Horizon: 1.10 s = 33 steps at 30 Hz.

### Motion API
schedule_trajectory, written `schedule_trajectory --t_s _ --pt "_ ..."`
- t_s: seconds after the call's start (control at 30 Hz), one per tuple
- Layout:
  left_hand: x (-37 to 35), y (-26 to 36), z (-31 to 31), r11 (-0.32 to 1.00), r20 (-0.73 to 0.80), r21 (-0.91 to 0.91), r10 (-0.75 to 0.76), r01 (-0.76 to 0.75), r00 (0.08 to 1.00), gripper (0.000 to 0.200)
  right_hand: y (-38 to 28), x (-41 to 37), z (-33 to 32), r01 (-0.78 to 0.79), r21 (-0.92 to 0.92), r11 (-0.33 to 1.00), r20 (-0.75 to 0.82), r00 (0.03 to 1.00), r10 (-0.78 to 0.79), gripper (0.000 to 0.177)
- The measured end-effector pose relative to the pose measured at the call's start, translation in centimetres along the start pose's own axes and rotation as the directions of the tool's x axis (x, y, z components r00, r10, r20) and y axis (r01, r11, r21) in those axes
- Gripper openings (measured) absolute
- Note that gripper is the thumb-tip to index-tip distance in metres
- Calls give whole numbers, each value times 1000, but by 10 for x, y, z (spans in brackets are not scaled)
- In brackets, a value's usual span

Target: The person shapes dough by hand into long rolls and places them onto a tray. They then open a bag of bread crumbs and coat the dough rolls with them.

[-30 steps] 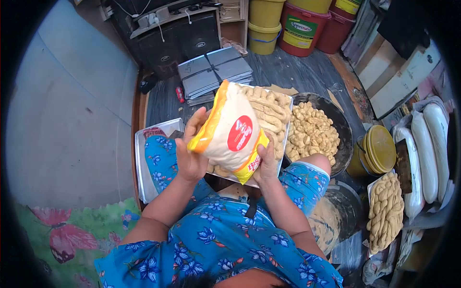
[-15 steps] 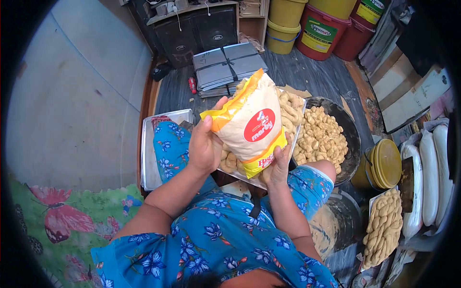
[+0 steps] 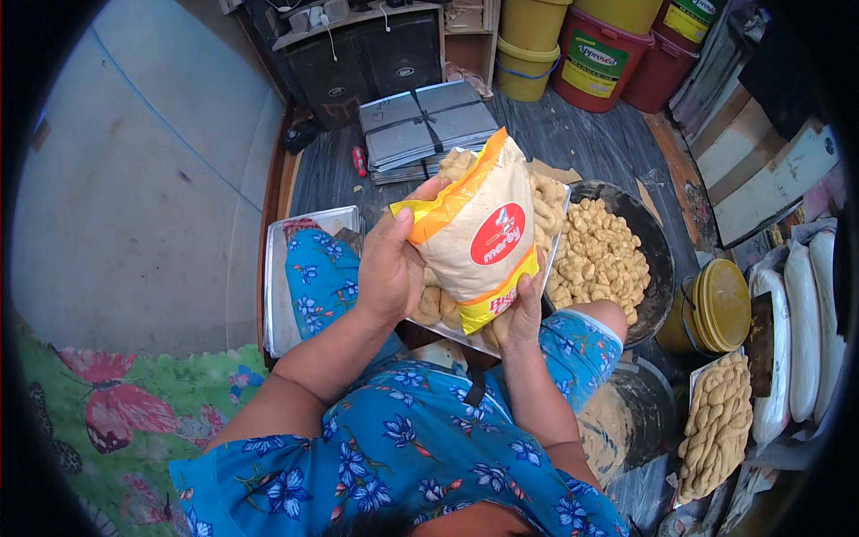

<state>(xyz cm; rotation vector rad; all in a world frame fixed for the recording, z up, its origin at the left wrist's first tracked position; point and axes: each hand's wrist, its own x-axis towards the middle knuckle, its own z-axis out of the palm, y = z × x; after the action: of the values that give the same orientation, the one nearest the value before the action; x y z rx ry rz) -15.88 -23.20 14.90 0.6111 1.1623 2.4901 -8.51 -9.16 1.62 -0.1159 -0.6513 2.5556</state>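
Both my hands hold a plump, yellow-edged plastic bag of bread crumbs [image 3: 474, 228] with a red oval label, tilted above my lap. My left hand [image 3: 390, 259] grips its left side near the upper corner, thumb on the front. Lower down, my right hand [image 3: 522, 313] is wrapped round the bottom right corner. Behind the bag, a tray [image 3: 562, 228] carries shaped dough pieces [image 3: 546, 199], partly hidden by the bag. Right of it, a black basin [image 3: 660, 246] holds many small dough lumps [image 3: 598, 259].
Empty-looking metal trays [image 3: 279, 295] lie at my left knee. A tied stack of sheets [image 3: 429, 121] stands ahead. Margarine buckets [image 3: 601, 58] line the back. At right are a yellow bucket [image 3: 723, 306], a tray of braided dough [image 3: 716, 428] and a floury basin [image 3: 646, 412].
The bag has shifted slightly to the right and turned a little, with both hands still on it. The trays and basins have not moved.
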Motion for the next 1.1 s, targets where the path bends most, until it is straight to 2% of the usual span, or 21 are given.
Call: schedule_trajectory --t_s 0.27,0.37,0.4,0.5,0.6,0.77,0.87,0.93,0.97,1.0,1.03,1.07,1.1 --pt "2 2 -19 997 -44 70 24 -21 999 50 -1 -4 5 -58 -62 996 -20 998 57 85" --pt "2 7 -34 1000 -125 13 14 -12 992 48 5 -11 8 -104 -87 991 8 994 105 88" --pt "2 10 -37 1000 -131 -14 4 -6 991 47 9 -14 8 -108 -82 991 8 994 109 84" --pt "1 16 -44 996 -147 -81 -37 25 988 45 26 -12 -14 -326 94 941 82 944 319 77" --pt "1 16 -52 990 -166 -110 -101 84 981 47 33 -10 -21 -418 180 890 145 907 396 70" --pt "0 18 -75 981 -250 -128 -177 149 952 59 29 -12 -13 -334 79 939 17 943 334 68" --pt "2 39 -139 954 -116 172 -229 246 967 68 29 -5 -2 -220 -57 974 0 975 220 68" --pt "1 52 -177 916 -81 292 -263 276 961 70 30 -2 16 -106 -148 983 17 994 109 67" --pt "1 56 -192 892 -66 349 -282 287 957 72 37 -3 17 -22 -342 940 39 999 38 63" --pt "2 60 -202 844 -113 442 -285 305 952 75 43 -3 24 64 -519 852 76 997 -29 59" --pt "1 62 -210 845 -166 435 -266 312 950 76 48 -5 32 149 -672 725 125 988 -87 55" --pt "0 62 -218 845 -217 427 -249 321 944 77 52 -14 41 33 -666 745 107 993 52 50" --pt "-1 63 -225 845 -266 420 -233 330 935 79 61 -15 42 200 -718 666 308 950 46 50"
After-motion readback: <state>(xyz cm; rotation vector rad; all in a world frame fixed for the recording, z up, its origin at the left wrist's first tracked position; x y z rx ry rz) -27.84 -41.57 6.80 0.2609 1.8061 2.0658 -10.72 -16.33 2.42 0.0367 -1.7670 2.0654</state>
